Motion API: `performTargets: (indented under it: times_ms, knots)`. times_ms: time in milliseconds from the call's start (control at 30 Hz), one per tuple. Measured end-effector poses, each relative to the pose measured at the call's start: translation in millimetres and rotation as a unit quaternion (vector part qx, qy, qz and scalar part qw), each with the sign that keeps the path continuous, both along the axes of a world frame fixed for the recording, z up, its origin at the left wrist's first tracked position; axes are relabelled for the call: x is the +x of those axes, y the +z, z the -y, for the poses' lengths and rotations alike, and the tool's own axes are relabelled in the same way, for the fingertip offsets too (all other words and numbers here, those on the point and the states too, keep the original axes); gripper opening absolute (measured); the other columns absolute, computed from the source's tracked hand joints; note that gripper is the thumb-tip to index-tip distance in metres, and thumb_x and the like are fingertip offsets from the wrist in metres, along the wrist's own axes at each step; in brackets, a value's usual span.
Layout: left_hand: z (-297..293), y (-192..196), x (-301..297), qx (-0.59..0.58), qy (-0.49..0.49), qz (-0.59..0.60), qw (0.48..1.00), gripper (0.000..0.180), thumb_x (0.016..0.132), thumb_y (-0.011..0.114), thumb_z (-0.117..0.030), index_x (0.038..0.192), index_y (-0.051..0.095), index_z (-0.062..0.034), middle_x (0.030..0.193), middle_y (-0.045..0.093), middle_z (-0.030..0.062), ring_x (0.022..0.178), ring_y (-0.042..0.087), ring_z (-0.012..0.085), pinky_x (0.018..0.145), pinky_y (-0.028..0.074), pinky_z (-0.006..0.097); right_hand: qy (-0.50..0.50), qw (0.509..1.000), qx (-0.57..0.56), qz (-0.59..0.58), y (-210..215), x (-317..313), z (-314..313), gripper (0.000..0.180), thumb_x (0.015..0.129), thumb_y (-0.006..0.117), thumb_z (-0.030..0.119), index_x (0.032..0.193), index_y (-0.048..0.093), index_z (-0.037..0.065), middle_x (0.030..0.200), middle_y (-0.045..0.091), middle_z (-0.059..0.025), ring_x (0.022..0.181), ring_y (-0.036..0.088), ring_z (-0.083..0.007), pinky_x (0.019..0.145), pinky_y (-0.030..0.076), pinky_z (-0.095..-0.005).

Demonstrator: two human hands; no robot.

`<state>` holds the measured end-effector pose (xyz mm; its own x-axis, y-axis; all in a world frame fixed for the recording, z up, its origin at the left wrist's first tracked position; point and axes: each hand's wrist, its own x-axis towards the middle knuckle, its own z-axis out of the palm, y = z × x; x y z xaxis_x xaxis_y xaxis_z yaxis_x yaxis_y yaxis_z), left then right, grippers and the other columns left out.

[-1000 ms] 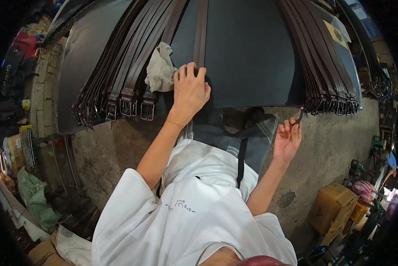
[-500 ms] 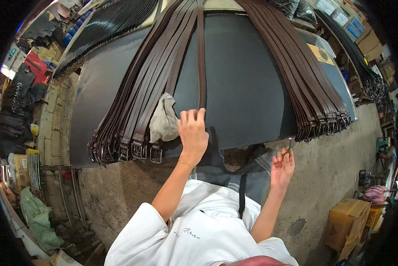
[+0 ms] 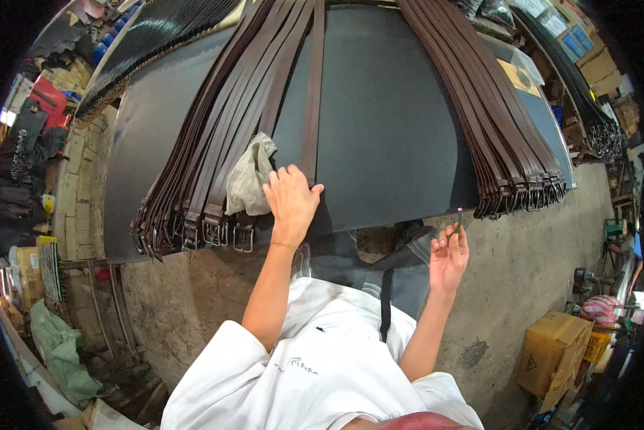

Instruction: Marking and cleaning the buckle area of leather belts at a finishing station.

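A single brown leather belt (image 3: pixel 312 107) runs down the middle of the dark tabletop (image 3: pixel 386 122). My left hand (image 3: pixel 291 201) is closed over its near end, thumb at the belt's right edge; the end itself is hidden beneath the fingers. Against the left side of that hand lies a crumpled pale cloth (image 3: pixel 250 175), resting on a row of brown belts (image 3: pixel 218 136) with metal buckles. My right hand (image 3: pixel 449 254), raised off the table's front edge, pinches a slim dark-green stick-like tool (image 3: pixel 459 221) upright, its tip pale pink. The tool's exact kind is unclear.
More brown buckled belts (image 3: pixel 479 122) lie at the right, their buckles over the table edge. Black belts (image 3: pixel 142 57) hang at the far left, others (image 3: pixel 580 93) far right. A cardboard box (image 3: pixel 555 355) stands on the floor at right, a green sack (image 3: pixel 64 351) at left.
My left hand has shifted slightly left and its fingers have spread a little at the belt's end. The right hand with the tool has moved slightly left; the whole view has shifted a bit.
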<state>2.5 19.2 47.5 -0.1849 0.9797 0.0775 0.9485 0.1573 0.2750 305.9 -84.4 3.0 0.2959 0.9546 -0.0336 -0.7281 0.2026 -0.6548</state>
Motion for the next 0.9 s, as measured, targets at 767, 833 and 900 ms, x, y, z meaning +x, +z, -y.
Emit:
performTargets:
  times_ms: [767,833,900]
  knots:
    - [73.4,-32.4,61.9,0.132,-0.277,0.15,0.94,0.043,0.08,0.076,-0.017,0.115,0.062,0.0032,0.133,0.053,0.021,0.129,0.047,0.0398,0.108,0.039,0.048,0.201,0.921,0.039,0.332,24.8,-105.7,-185.9,0.019,0.095,0.063,0.007,0.109,0.068,-0.004,0.095,0.071,-0.0099,0.086,0.068,-0.0149,0.083,0.056,-0.0303]
    - [70.1,-29.9,55.2,0.155,-0.231,0.302,0.912,0.035,0.079,0.076,-0.009,0.109,0.062,0.0035,0.128,0.056,0.0199,0.123,0.052,0.0387,0.103,0.043,0.045,0.23,0.892,0.049,0.386,15.5,-112.5,-192.2,0.02,0.095,0.063,0.009,0.11,0.069,-0.004,0.094,0.072,-0.0096,0.085,0.068,-0.0144,0.082,0.056,-0.0299]
    - [62.6,-27.2,50.6,0.181,-0.154,0.295,0.925,0.032,0.079,0.076,-0.008,0.106,0.063,0.0043,0.112,0.059,0.0177,0.102,0.055,0.0352,0.089,0.047,0.043,0.219,0.905,0.014,0.365,1.7,-113.0,-191.9,0.02,0.096,0.064,0.009,0.11,0.069,-0.002,0.092,0.072,-0.0084,0.085,0.068,-0.0135,0.082,0.056,-0.028]
